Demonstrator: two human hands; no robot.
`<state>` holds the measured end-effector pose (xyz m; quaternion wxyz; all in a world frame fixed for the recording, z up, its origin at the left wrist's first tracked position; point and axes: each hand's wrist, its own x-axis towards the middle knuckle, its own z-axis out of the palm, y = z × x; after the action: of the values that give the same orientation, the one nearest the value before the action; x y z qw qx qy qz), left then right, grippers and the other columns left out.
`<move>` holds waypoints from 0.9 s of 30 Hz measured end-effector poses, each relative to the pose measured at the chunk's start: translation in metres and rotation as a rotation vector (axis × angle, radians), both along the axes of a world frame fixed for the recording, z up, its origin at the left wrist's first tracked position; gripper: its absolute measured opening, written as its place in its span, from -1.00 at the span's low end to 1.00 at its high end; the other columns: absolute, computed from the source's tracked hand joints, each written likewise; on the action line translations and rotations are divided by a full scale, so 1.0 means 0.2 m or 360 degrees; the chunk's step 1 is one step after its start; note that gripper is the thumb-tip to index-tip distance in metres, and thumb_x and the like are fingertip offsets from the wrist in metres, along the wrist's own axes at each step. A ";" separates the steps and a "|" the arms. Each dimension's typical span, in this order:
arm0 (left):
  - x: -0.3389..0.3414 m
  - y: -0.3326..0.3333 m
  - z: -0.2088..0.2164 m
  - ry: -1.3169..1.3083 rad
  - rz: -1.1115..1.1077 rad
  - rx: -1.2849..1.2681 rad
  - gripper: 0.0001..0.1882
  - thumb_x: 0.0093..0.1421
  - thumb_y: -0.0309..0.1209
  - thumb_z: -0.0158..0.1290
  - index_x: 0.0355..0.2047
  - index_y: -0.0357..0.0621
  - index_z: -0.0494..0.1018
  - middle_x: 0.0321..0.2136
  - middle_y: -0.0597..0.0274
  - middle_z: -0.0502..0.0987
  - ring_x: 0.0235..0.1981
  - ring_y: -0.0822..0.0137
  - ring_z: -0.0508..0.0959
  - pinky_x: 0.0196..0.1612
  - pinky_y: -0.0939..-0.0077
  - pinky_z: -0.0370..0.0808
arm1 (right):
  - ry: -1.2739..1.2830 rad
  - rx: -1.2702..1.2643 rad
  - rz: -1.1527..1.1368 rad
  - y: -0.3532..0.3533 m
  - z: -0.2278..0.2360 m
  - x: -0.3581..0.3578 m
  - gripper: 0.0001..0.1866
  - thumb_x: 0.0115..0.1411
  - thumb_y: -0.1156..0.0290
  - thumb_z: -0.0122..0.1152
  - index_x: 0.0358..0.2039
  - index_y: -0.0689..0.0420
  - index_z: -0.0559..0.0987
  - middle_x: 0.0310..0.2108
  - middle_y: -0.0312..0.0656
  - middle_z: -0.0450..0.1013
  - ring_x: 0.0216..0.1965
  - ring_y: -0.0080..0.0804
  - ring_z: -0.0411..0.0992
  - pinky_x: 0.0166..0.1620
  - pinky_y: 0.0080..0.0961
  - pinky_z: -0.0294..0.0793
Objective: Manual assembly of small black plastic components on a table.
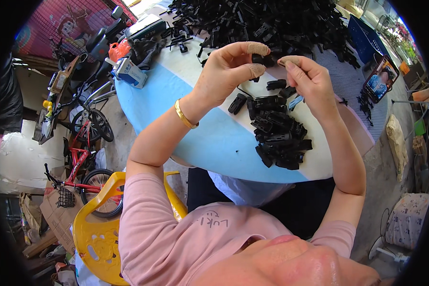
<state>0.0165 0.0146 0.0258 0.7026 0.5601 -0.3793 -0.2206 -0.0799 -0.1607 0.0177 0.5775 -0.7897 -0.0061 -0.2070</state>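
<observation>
- The left hand (219, 74) pinches a small black piece (263, 60) between thumb and forefinger, both wrapped in tan tape (257, 48); the piece is held above the table, near the right fingertips.
- The right hand (314, 88) has thumb and forefinger pressed together; whether a thin part sits between them is too small to tell.
- The black piece could slip or twist, since the tape may dull the feel and only two fingertips hold it.
- Just below the hands, a near pile (283, 136) of black parts lies on the table (190, 112). A dropped piece could vanish among these look-alikes, and a low wrist could nudge some loose.
- Beyond, a large heap (257, 21) of black parts covers the far side; its loose stacking might let parts slide down.
- At the right, a phone (380, 78) stands tilted beside a blue basket (364, 38); a swinging elbow might knock it, though it stands well apart from the hand.
</observation>
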 end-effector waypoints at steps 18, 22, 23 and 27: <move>-0.27 -0.02 -0.09 -0.1598 -0.0411 -0.0036 -0.52 -0.20 -0.65 0.08 -0.15 -0.15 0.43 -0.41 0.20 0.36 -0.41 0.26 0.39 -0.37 0.49 0.42 | -0.0306 -0.1770 0.0455 0.10 -0.13 0.40 -0.71 -0.18 0.51 0.14 -0.34 0.08 0.53 -0.57 -0.16 0.43 -0.56 -0.23 0.41 -0.47 -0.41 0.41; -0.27 -0.02 -0.11 -0.1607 -0.0438 0.0020 -0.52 -0.20 -0.63 0.09 -0.16 -0.13 0.43 -0.36 0.21 0.36 -0.33 0.22 0.34 -0.25 0.45 0.37 | -0.0253 -0.1898 0.0470 0.08 -0.09 0.39 -0.74 -0.18 0.51 0.14 -0.38 0.08 0.53 -0.57 -0.17 0.43 -0.53 -0.22 0.42 -0.46 -0.40 0.40; -0.27 -0.02 -0.11 -0.1552 -0.0457 0.0042 -0.52 -0.20 -0.62 0.10 -0.16 -0.12 0.43 -0.35 0.22 0.36 -0.31 0.21 0.32 -0.22 0.44 0.36 | -0.0359 -0.1780 0.0428 0.04 -0.08 0.37 -0.76 -0.15 0.49 0.16 -0.36 0.09 0.54 -0.55 -0.16 0.44 -0.52 -0.24 0.42 -0.46 -0.41 0.41; -0.26 -0.03 -0.10 -0.1531 -0.0511 0.0100 -0.48 -0.20 -0.60 0.12 -0.12 -0.12 0.39 -0.33 0.21 0.35 -0.30 0.19 0.30 -0.19 0.43 0.33 | -0.0728 -0.1387 0.0059 -0.10 -0.03 0.27 -0.73 -0.13 0.51 0.21 -0.32 0.10 0.54 -0.57 -0.17 0.42 -0.58 -0.34 0.40 -0.50 -0.51 0.39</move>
<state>-0.0349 0.0091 0.0054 0.3886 0.5539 -0.7344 -0.0542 -0.0251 -0.1806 0.0109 0.1809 -0.8919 -0.2328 -0.3430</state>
